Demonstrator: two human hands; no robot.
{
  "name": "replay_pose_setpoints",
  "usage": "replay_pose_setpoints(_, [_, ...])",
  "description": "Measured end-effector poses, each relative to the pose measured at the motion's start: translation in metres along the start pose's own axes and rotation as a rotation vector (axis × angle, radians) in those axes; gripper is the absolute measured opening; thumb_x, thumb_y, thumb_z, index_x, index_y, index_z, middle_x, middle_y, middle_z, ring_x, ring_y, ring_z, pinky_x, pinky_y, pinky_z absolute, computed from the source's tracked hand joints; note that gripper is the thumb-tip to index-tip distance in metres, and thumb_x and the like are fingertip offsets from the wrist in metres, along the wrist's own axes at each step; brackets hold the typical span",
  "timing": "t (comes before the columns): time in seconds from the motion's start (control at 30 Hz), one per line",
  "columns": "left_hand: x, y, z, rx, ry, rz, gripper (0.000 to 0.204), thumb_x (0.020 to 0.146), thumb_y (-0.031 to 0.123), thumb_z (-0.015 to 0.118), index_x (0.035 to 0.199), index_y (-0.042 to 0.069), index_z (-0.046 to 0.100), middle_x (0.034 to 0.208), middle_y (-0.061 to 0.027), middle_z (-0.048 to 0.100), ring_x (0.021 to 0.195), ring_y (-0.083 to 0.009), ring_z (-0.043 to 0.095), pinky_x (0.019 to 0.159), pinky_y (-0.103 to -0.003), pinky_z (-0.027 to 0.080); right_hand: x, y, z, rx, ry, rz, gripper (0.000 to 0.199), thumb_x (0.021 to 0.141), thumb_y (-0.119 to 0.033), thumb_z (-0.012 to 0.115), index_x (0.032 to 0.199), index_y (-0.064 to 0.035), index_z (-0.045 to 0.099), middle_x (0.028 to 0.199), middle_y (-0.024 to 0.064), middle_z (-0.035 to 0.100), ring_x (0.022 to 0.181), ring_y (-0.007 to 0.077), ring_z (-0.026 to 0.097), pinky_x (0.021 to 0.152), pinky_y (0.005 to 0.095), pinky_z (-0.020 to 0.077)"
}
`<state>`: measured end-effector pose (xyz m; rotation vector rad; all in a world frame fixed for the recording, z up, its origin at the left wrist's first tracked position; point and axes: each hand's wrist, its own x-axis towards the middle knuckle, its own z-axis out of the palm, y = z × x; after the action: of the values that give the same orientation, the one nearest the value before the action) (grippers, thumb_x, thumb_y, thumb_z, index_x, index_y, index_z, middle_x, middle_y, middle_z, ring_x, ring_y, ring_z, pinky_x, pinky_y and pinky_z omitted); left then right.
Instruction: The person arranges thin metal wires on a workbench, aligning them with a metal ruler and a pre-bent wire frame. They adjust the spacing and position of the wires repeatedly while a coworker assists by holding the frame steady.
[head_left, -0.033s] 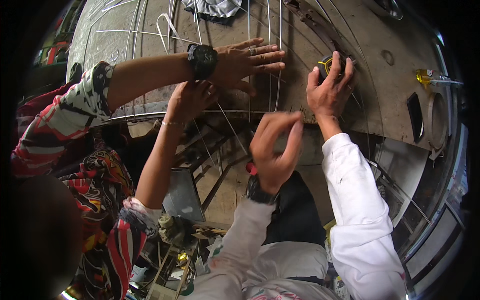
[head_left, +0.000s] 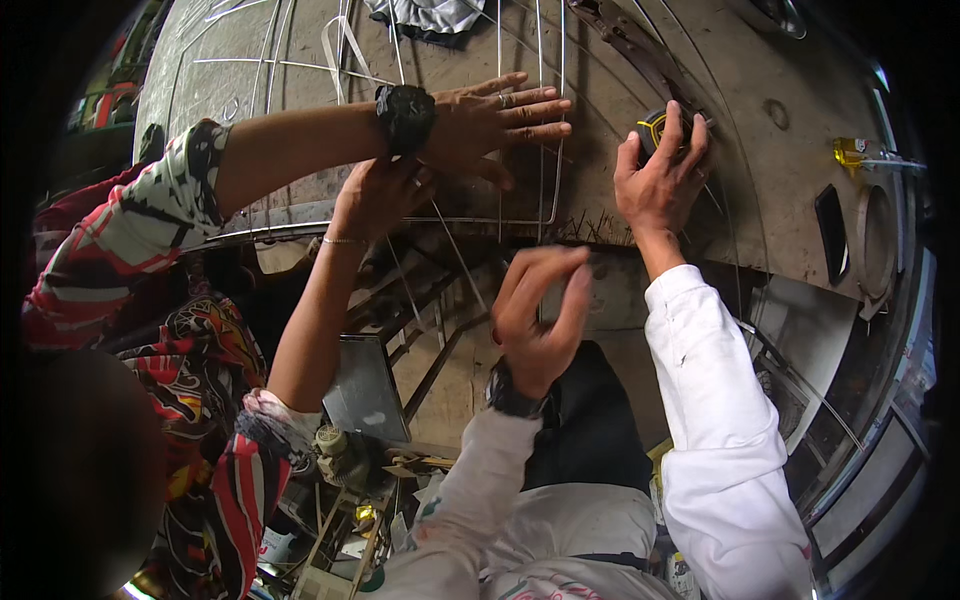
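Over the bench's front edge hangs my left hand, blurred, its fingers curled and its thumb tip close to the index fingertip. Whether anything thin is in that pinch cannot be made out. On the bench top, my right hand grips a black and yellow tape measure from above. Between my hands and a co-worker lie thin metal rods, one bent at a corner by the bench edge. The co-worker's hand spreads flat across the rods; the person's other hand is closed beside it.
A brown metal bar lies beyond the tape measure. To the right are a yellow-handled screwdriver, a dark phone and a round metal ring. Grey cloth lies at the back. Under the bench stands a metal frame.
My left hand has moved slightly down and left, away from the bench edge, uncovering the bent rod's corner. My right hand and the tape measure stay put. The co-worker's hands barely shift.
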<state>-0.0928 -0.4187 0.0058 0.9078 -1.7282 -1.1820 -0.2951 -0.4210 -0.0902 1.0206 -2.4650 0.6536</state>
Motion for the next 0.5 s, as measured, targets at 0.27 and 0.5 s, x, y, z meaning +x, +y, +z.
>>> replay_pose_setpoints(0.27, [-0.075,-0.035,-0.087,0.475,0.303,-0.181,0.015,0.088,0.0,0.08,0.102,0.002,0.076,0.098,-0.0109,0.067,0.088,-0.0228,0.066,0.08,-0.033,0.053,0.0,0.007,0.008,-0.024,0.033,-0.023,0.07,0.094,-0.034,0.068,0.156,-0.0163,0.041,0.152,0.0252,0.039,0.136,0.0535,0.045,0.11,0.0636,0.0444])
replay_pose_setpoints(0.5, [-0.122,-0.029,-0.088,0.444,0.196,-0.256,0.015,0.09,0.002,0.079,0.104,0.002,0.074,0.097,-0.0112,0.066,0.088,-0.0255,0.066,0.081,-0.036,0.053,0.0,0.008,0.011,-0.036,0.046,-0.042,0.069,0.095,-0.036,0.066,0.156,-0.0176,0.04,0.152,0.026,0.039,0.136,0.0525,0.046,0.107,0.0641,0.0462])
